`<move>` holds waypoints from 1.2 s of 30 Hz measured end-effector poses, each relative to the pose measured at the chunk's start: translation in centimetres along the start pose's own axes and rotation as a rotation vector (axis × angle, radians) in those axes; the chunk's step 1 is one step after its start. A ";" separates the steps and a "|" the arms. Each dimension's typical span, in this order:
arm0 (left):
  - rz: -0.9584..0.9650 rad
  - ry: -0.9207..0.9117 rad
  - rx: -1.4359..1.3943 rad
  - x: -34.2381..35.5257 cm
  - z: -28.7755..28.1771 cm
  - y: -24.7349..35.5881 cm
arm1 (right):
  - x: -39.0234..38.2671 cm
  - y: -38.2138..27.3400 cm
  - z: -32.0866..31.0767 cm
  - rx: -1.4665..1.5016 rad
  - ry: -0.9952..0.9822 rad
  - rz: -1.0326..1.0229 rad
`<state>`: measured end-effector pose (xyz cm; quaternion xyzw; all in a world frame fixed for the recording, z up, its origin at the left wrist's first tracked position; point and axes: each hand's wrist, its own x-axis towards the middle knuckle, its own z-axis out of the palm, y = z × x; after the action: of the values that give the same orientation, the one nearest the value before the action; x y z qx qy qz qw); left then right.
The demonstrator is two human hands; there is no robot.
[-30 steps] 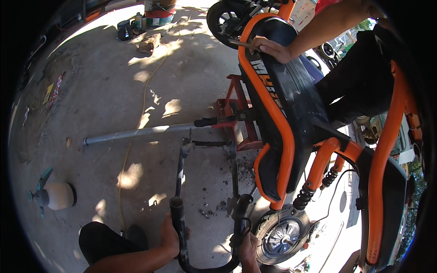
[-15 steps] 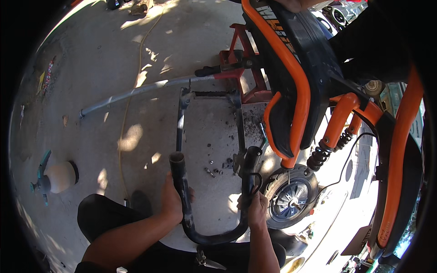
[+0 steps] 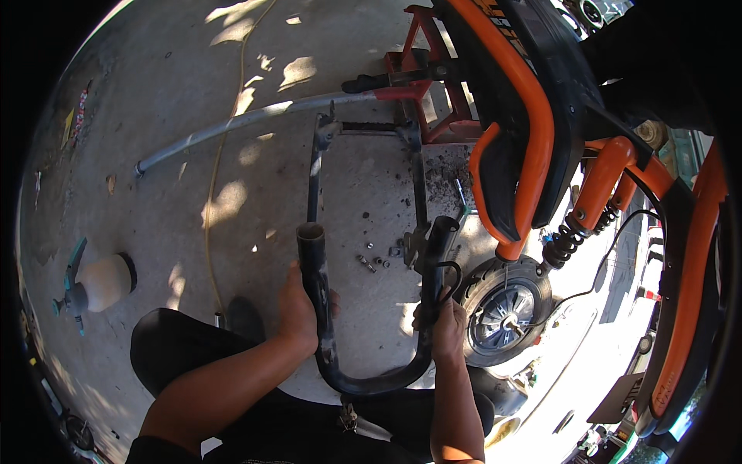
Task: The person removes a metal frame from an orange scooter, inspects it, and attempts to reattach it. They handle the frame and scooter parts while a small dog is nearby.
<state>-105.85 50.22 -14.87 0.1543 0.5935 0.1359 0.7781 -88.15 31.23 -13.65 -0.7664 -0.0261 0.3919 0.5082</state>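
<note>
Got left hand (image 3: 297, 309) and right hand (image 3: 446, 329) clamped on opposite sides of the black tube frame (image 3: 371, 383), just left of the wheel (image 3: 498, 313), probably to share the weight evenly.

Lettering (image 3: 510, 29) on black panel (image 3: 555, 52), on orange tube (image 3: 685, 325)

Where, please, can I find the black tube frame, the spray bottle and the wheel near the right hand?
Black tube frame (image 3: 312, 259): head view, on its left tube.
Spray bottle (image 3: 107, 284): head view, on its whitish tank.
Wheel (image 3: 498, 319): head view, on its hub.
</note>
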 end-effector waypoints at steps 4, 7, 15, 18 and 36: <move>-0.015 -0.015 0.014 0.1 -0.3 -0.1 | 0.1 0.3 -0.2 -0.005 -0.015 -0.007; -0.008 -0.011 0.039 -0.1 -0.3 0.0 | 0.0 0.4 -0.1 -0.013 0.004 0.009; -0.022 -0.020 0.039 -0.4 -0.3 0.0 | -0.2 0.3 -0.1 0.019 0.005 0.010; -0.044 -0.043 -0.005 0.2 -0.7 -0.4 | -0.3 -0.1 0.1 0.032 0.006 0.024; -0.007 -0.074 -0.072 -0.4 -0.7 0.0 | 0.1 0.1 0.0 -0.017 0.000 0.007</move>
<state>-106.61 50.13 -14.70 0.1291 0.5595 0.1484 0.8051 -88.16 31.24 -13.82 -0.7708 -0.0270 0.3935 0.5003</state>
